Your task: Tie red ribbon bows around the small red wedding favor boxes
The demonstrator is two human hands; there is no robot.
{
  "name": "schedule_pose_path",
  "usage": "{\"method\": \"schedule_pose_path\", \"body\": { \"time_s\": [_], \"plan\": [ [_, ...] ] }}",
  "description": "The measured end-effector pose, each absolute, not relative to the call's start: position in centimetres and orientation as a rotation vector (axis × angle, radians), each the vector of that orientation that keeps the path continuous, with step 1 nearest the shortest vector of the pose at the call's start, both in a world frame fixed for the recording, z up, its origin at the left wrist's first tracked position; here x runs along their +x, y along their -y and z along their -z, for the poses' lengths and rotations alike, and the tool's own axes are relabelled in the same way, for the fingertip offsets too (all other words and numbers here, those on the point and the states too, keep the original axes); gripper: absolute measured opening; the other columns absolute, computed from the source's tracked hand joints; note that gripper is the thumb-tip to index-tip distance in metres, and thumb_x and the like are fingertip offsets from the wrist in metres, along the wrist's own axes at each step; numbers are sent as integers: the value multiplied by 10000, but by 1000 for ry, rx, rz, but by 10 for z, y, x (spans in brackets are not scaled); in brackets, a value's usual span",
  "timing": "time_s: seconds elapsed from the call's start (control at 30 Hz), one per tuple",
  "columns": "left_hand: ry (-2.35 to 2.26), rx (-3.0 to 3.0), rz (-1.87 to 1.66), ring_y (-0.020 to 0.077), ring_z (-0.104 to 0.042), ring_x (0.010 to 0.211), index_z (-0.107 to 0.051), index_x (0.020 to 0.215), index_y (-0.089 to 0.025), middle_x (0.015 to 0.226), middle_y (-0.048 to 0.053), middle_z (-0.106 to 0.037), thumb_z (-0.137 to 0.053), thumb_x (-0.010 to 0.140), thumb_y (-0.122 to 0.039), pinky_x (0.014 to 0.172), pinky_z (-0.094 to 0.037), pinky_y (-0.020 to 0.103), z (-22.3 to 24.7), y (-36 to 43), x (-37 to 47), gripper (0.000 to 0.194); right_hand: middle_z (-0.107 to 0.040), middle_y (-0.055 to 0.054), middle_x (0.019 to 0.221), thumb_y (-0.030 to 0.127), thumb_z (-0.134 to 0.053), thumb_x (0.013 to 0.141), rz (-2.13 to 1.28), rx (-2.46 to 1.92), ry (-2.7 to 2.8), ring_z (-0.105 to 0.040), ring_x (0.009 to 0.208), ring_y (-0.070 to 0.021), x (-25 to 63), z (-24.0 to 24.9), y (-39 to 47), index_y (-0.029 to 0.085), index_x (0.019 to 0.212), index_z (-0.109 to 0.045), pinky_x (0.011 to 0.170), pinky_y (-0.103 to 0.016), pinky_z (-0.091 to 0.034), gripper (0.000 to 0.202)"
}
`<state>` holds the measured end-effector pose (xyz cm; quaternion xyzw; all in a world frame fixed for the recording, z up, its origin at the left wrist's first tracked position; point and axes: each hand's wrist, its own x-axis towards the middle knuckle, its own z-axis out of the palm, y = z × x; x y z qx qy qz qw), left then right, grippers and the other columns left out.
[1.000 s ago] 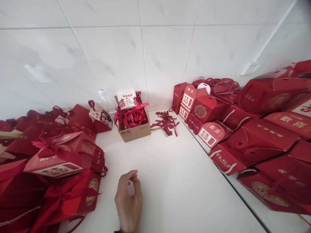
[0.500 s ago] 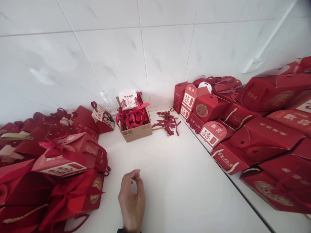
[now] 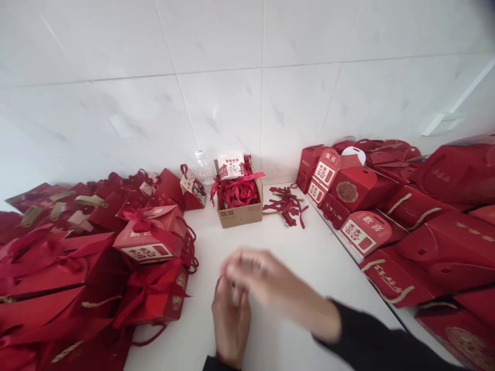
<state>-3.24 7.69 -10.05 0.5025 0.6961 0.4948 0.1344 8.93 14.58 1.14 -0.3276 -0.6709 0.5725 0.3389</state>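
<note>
My left hand (image 3: 232,330) rises from the bottom edge over the white tabletop (image 3: 282,319). Its thumb and fingers stand a little apart, and I see nothing held between them. From the right my right hand (image 3: 263,278), in a black sleeve, reaches across and covers the left fingertips. Its fingers are bent and smeared by motion; I cannot tell whether they hold anything. Beyond both hands sits a small cardboard box (image 3: 242,216) full of red ribbons (image 3: 237,191), with a printed white packet (image 3: 231,166) on top.
Red gift boxes (image 3: 154,252) are heaped along the left side. More red gift boxes (image 3: 444,232) stand stacked on the right, past a dark seam. Flat red cut-outs (image 3: 286,206) lie beside the cardboard box. A clear bottle (image 3: 203,170) stands at the tiled wall (image 3: 220,113).
My right hand has come in from the right and now overlaps my left fingertips. The whole view has turned left, so the boxes appear further right.
</note>
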Motion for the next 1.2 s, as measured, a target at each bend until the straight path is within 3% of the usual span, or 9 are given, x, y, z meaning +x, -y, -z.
{"method": "schedule_pose_path", "body": {
  "time_s": [0.1,0.23,0.4,0.63,0.9,1.1,1.2],
  "plan": [
    [-1920,1530,-1547,230,-725,839,-713,928,-190,893,99,-734,-450,891,-268,790,-615,341,101,-76,-33,278,-695,-85,1201,384,-583,1051,-1225,-1067,1752,-687,952,-190,86,-19,-194,225,1192,-678,842,-384,-601,233],
    [-1854,1585,-1626,206,-730,816,-687,930,-202,864,75,-728,-466,895,-173,758,-616,318,104,-76,-34,226,-662,-96,1302,354,-617,1033,-933,-1174,1843,-668,1095,-236,77,-17,-252,220,1234,-670,932,-450,-577,247],
    [-1827,1592,-1649,190,-714,765,-682,929,-213,841,50,-717,-471,878,-101,701,-610,297,108,-78,-34,244,-647,-100,1332,335,-651,1015,-744,-1218,1969,-663,1127,-250,59,-4,-279,204,1261,-658,958,-473,-566,279],
    [-1804,1570,-1645,200,-710,789,-692,930,-212,844,54,-717,-472,855,-76,710,-602,305,108,-78,-32,269,-662,-98,1297,336,-656,1012,-710,-1234,1933,-678,1092,-246,59,-4,-277,186,1261,-653,925,-465,-582,290],
    [-1790,1529,-1617,217,-708,825,-688,937,-214,865,56,-720,-476,851,-86,768,-592,341,103,-77,-32,262,-706,-65,1117,338,-658,1013,-822,-1188,1815,-708,898,-190,77,-4,-253,159,1183,-665,771,-371,-615,247],
    [-1772,1512,-1595,218,-702,839,-687,945,-216,880,55,-715,-486,844,-89,777,-581,344,103,-77,-31,258,-708,-51,1061,329,-668,1007,-791,-1207,1815,-705,854,-179,97,15,-236,154,1159,-666,745,-357,-614,231],
    [-1763,1499,-1581,222,-700,854,-688,945,-215,887,56,-714,-497,842,-98,796,-573,352,104,-77,-31,246,-694,-70,1149,329,-669,1003,-703,-1210,1850,-699,935,-203,98,15,-236,167,1203,-658,815,-400,-606,258]
  ]
}}
